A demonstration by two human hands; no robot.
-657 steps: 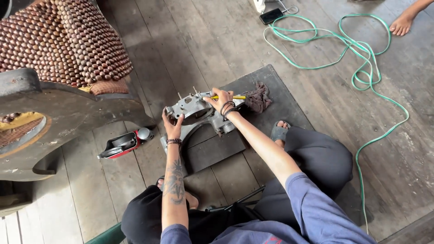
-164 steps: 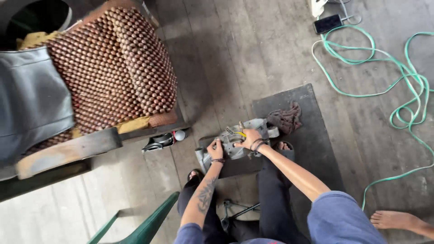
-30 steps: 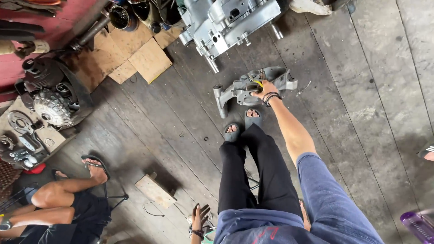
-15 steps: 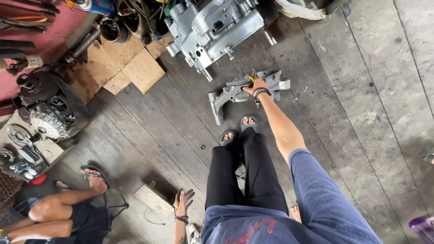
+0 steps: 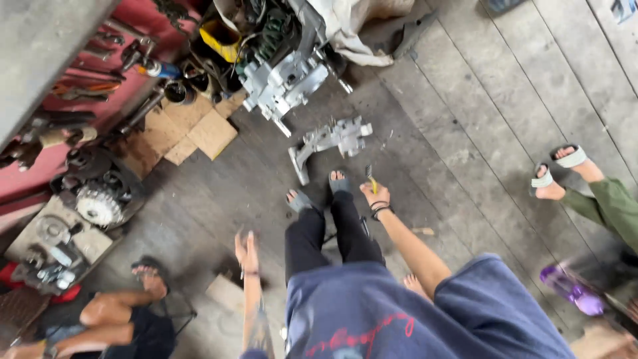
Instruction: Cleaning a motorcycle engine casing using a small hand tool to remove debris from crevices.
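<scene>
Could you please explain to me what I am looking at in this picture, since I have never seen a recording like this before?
There is no machine here: a person wears a camera on the head, so the single view looks straight down past their blue shirt and black trousers to their sandalled feet on a grey plank floor.

The right hand holds a small tool with a yellow handle. The left hand hangs free with open fingers and holds nothing.

Just ahead of the feet lies a grey cast-metal part, untouched. Beyond it stands a larger engine block, beside flattened cardboard pieces. More engine parts and tools lie along the left edge.

Other people are nearby: one sits at the lower left, and another's sandalled feet show at the right.
</scene>
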